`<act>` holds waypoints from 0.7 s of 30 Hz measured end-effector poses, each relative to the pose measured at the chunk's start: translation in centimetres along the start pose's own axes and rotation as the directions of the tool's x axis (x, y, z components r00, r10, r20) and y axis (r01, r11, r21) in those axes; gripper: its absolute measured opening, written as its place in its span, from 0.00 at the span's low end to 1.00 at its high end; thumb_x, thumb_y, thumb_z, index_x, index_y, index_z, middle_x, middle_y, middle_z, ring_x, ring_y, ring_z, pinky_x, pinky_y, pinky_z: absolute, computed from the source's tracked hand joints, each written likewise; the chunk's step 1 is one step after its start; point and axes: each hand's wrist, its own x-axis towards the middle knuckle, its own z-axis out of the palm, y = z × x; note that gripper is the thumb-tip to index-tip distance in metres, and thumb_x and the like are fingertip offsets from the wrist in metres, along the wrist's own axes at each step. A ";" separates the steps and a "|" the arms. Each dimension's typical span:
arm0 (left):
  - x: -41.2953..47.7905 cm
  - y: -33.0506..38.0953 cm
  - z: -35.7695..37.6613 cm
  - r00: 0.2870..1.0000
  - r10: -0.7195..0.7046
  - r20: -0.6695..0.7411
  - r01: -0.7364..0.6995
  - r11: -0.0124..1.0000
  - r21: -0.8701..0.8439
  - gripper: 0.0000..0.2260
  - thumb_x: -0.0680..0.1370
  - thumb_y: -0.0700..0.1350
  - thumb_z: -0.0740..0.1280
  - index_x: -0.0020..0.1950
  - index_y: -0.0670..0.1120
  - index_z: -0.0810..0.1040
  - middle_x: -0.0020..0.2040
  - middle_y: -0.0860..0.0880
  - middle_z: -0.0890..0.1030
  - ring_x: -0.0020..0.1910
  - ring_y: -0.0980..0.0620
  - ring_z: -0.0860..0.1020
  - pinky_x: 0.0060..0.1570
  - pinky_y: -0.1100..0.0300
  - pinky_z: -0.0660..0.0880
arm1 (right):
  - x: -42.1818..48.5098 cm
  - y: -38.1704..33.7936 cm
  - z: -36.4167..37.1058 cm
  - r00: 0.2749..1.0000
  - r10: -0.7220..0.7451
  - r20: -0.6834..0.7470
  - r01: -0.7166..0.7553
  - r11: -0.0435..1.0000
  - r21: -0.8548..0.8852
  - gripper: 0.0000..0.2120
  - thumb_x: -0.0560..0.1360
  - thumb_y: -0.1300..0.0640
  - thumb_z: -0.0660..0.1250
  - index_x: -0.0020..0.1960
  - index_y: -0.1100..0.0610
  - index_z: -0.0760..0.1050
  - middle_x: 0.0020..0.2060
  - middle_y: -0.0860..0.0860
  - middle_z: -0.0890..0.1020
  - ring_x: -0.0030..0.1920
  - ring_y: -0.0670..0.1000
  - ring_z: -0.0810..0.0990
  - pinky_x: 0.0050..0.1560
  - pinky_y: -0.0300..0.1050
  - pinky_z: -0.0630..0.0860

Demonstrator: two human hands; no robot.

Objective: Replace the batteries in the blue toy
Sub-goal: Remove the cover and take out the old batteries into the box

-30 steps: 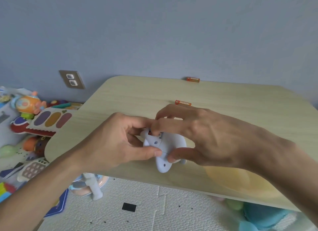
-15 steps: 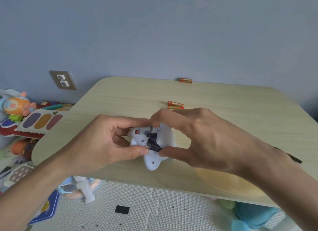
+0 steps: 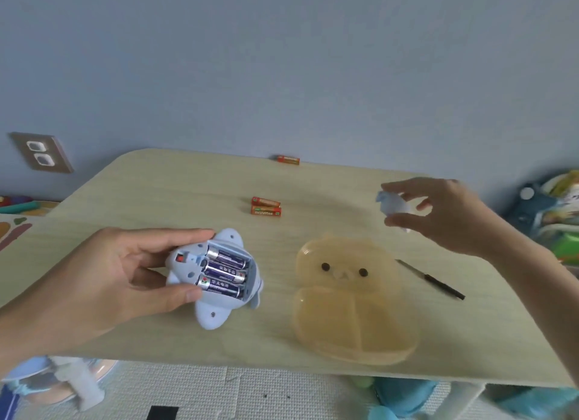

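My left hand (image 3: 119,281) grips the pale blue toy (image 3: 216,310) upside down just above the table, thumb on its near side. Its battery bay is uncovered and holds three purple batteries (image 3: 224,274) side by side. My right hand (image 3: 438,213) is raised over the right of the table and pinches the small pale blue battery cover (image 3: 393,205) between thumb and fingers. Two orange batteries (image 3: 266,206) lie together mid-table, and a third orange battery (image 3: 288,160) rests at the far edge by the wall.
A translucent yellow bear-shaped dish (image 3: 351,297) sits on the wooden table (image 3: 156,200) between my hands. A thin black screwdriver (image 3: 435,281) lies to its right. Toys crowd the floor at left and right; a wall socket (image 3: 40,151) is at left.
My hands have parted: the right hand lifted the cover off the toy and carried it right and up. The left hand kept the toy, whose batteries are now fully exposed.
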 end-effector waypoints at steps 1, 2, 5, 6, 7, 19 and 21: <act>0.1 -0.2 0.0 1.000 -0.006 -0.003 0.006 1.000 0.008 0.31 0.63 0.40 0.85 0.60 0.65 0.87 0.54 0.51 0.91 0.52 0.47 0.91 0.52 0.62 0.85 | 0.0 1.2 0.5 0.999 0.015 0.047 -0.014 1.000 -0.023 0.24 0.72 0.44 0.77 0.67 0.36 0.78 0.59 0.43 0.85 0.49 0.45 0.80 0.59 0.53 0.79; 0.1 -0.3 0.1 1.000 -0.010 0.002 0.010 1.000 0.011 0.30 0.63 0.42 0.88 0.61 0.64 0.86 0.55 0.51 0.91 0.53 0.46 0.90 0.53 0.60 0.85 | -0.1 2.2 1.0 0.996 0.023 0.086 -0.020 0.999 -0.027 0.23 0.73 0.44 0.76 0.67 0.37 0.78 0.61 0.42 0.84 0.50 0.45 0.78 0.59 0.51 0.77; 0.2 -0.5 0.0 0.999 -0.020 0.027 0.021 0.999 -0.031 0.34 0.58 0.56 0.88 0.63 0.62 0.86 0.57 0.50 0.91 0.55 0.48 0.90 0.57 0.58 0.84 | -0.4 3.6 1.8 0.990 0.040 0.139 -0.042 0.999 0.010 0.20 0.75 0.45 0.75 0.66 0.39 0.79 0.63 0.40 0.82 0.51 0.45 0.76 0.57 0.44 0.71; 0.3 -0.5 0.0 0.999 -0.020 0.026 0.021 0.999 -0.035 0.34 0.57 0.56 0.88 0.63 0.61 0.86 0.57 0.50 0.91 0.56 0.47 0.89 0.58 0.57 0.84 | -0.4 3.8 2.0 0.990 0.036 0.139 -0.039 0.999 0.020 0.20 0.75 0.46 0.75 0.66 0.39 0.79 0.63 0.40 0.82 0.51 0.45 0.77 0.57 0.43 0.70; 0.4 -0.4 0.0 0.999 -0.021 0.028 0.022 0.999 -0.040 0.34 0.58 0.56 0.87 0.63 0.61 0.86 0.57 0.49 0.91 0.57 0.47 0.89 0.59 0.57 0.83 | -0.5 4.0 2.0 0.990 0.031 0.140 -0.035 0.999 0.025 0.20 0.75 0.46 0.75 0.66 0.39 0.79 0.63 0.39 0.82 0.51 0.44 0.77 0.57 0.43 0.71; -0.4 0.7 0.4 0.999 -0.034 0.032 0.035 0.999 -0.009 0.28 0.65 0.36 0.80 0.65 0.50 0.83 0.59 0.52 0.90 0.57 0.53 0.88 0.55 0.64 0.83 | -2.5 -4.7 -0.3 0.983 -0.176 -0.054 0.177 0.984 0.005 0.16 0.73 0.34 0.65 0.60 0.32 0.77 0.63 0.35 0.81 0.61 0.47 0.82 0.64 0.54 0.78; -0.5 0.5 0.3 0.999 -0.031 0.032 0.031 0.999 -0.009 0.28 0.66 0.35 0.79 0.65 0.49 0.83 0.59 0.51 0.90 0.58 0.51 0.88 0.55 0.63 0.83 | -3.3 -8.4 0.0 0.952 -0.301 -0.053 0.304 0.951 0.056 0.15 0.75 0.38 0.67 0.60 0.37 0.80 0.60 0.35 0.82 0.60 0.43 0.81 0.63 0.51 0.78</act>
